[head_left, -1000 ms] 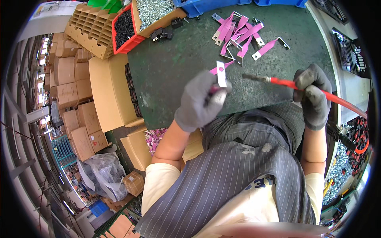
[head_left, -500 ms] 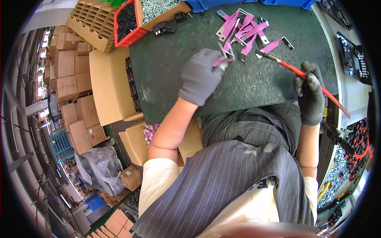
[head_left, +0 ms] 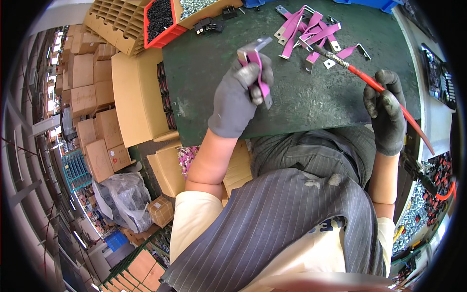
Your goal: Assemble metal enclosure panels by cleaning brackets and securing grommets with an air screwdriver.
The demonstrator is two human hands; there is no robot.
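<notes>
The person's gloved left hand (head_left: 236, 100) has its fingers curled firmly round a bent purple strip (head_left: 263, 87) with bare metal ends, held up over the near part of the dark green worktop (head_left: 204, 78). Over on the other side, the right hand (head_left: 390, 114) pinches a red-handled brush (head_left: 362, 75) between thumb and fingers, its tip reaching to the loose heap of similar strips (head_left: 325, 33); I can't tell from here whether it touches them. Black parts (head_left: 209, 26) lie near a red bin (head_left: 168, 37). Part of some dark lettering (head_left: 330, 225) shows on the cream shirt (head_left: 311, 248), and a brown carton (head_left: 99, 160) bears marks too small to read.
</notes>
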